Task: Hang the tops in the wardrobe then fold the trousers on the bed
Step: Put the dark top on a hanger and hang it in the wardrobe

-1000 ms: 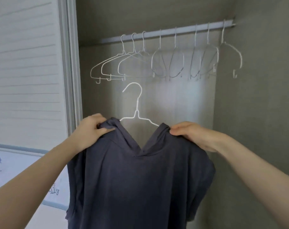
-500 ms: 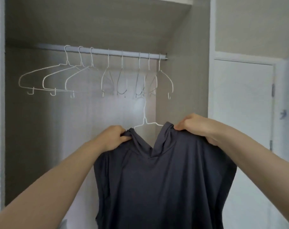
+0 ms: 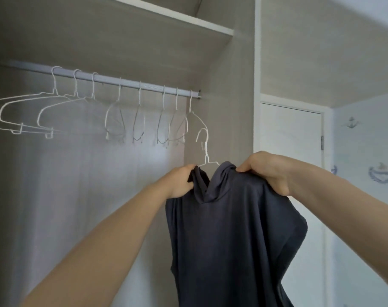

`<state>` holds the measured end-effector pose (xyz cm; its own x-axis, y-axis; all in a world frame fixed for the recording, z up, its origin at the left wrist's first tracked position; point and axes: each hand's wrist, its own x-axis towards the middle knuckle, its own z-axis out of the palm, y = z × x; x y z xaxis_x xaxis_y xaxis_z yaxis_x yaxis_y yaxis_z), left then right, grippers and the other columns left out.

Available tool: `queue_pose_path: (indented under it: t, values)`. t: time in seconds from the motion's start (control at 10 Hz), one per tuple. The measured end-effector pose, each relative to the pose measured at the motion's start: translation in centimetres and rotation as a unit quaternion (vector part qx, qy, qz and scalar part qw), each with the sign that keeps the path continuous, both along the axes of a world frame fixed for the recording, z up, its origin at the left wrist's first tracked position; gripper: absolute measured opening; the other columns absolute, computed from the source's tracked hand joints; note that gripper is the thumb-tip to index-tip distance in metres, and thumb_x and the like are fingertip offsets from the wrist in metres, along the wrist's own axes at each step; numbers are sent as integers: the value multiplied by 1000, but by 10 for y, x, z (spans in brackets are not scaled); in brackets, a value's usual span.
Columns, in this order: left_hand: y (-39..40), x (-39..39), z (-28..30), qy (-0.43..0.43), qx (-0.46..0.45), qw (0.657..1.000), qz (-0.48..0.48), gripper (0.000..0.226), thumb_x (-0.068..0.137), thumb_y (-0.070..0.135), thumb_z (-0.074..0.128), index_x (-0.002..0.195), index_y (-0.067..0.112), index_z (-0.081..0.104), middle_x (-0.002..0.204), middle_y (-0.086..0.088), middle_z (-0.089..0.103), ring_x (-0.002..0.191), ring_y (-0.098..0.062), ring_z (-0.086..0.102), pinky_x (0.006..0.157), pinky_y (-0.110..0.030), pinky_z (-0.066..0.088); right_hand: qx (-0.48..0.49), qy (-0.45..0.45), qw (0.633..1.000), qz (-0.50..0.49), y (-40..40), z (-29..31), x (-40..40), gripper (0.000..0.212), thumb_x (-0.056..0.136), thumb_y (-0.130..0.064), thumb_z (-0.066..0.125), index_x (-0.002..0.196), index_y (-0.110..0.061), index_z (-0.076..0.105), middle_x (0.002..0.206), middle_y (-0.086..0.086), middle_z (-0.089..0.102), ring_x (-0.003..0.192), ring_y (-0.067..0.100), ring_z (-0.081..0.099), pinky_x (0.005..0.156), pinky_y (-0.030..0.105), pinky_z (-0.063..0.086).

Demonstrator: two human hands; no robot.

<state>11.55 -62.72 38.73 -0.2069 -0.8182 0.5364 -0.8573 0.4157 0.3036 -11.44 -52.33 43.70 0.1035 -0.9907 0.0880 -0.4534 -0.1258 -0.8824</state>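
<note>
A dark grey sleeveless top point(image 3: 230, 235) hangs on a white wire hanger point(image 3: 206, 149) whose hook sticks up from the neckline. My left hand point(image 3: 179, 181) grips the top's left shoulder together with the hanger's arm. On the other side, my right hand point(image 3: 267, 170) grips the right shoulder. I hold the top up in front of the wardrobe's right side wall, below the right end of the white rail point(image 3: 126, 82). The hanger's hook is below the rail and not on it.
Several empty white wire hangers point(image 3: 140, 116) hang along the rail. A shelf point(image 3: 173, 17) runs above it. The wardrobe's right wall point(image 3: 233, 103) is close behind the top. A white door point(image 3: 290, 134) and patterned wallpaper point(image 3: 366, 151) are to the right.
The view has swung right and upward, so the rail and hangers slid left in the frame. The top on its hanger went from the wardrobe's middle to its right end.
</note>
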Motion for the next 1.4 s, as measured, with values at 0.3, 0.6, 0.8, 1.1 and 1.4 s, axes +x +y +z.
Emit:
queue_pose_path:
  t: [0.3, 0.6, 0.8, 1.1, 1.4]
  values:
    - [-60, -46, 54, 180, -99, 979, 13, 55, 96, 5, 47, 147, 4, 27, 147, -16, 42, 130, -31, 44, 95, -23, 33, -146, -24, 988, -54, -6, 15, 13, 16, 98, -6, 43, 107, -1, 55, 115, 17, 61, 104, 30, 59, 88, 33, 48]
    - [-118, -48, 76, 158, -134, 978, 27, 43, 99, 36, 48, 129, 5, 44, 119, -20, 61, 111, -38, 58, 95, -46, 46, -182, -24, 979, -83, -63, 27, 29, 26, 98, -7, 42, 120, -1, 53, 82, 3, 54, 70, 14, 52, 46, 23, 30]
    - [-116, -20, 72, 81, -238, 966, 60, 23, 102, 8, 31, 92, 0, 50, 96, -24, 60, 90, -40, 57, 81, -51, 48, -172, -38, 980, -96, -90, 41, 69, 34, 99, -8, 40, 129, 6, 49, 134, 23, 51, 123, 35, 50, 29, 7, 32]
    - [-113, 31, 70, 156, -284, 944, 71, 29, 103, 9, 27, 79, 6, 43, 81, -19, 54, 76, -33, 52, 69, -40, 45, -262, 147, 948, -108, -169, 90, 125, 32, 101, -9, 37, 129, -1, 51, 135, 13, 53, 125, 26, 50, 88, 21, 45]
    - [-105, 74, 50, 230, -332, 910, 92, 40, 105, 26, 29, 91, 3, 58, 91, -11, 60, 87, -27, 55, 74, -35, 40, -318, -67, 945, -25, -204, 129, 152, 37, 99, -11, 38, 133, -9, 50, 134, 17, 53, 99, 23, 52, 52, 16, 33]
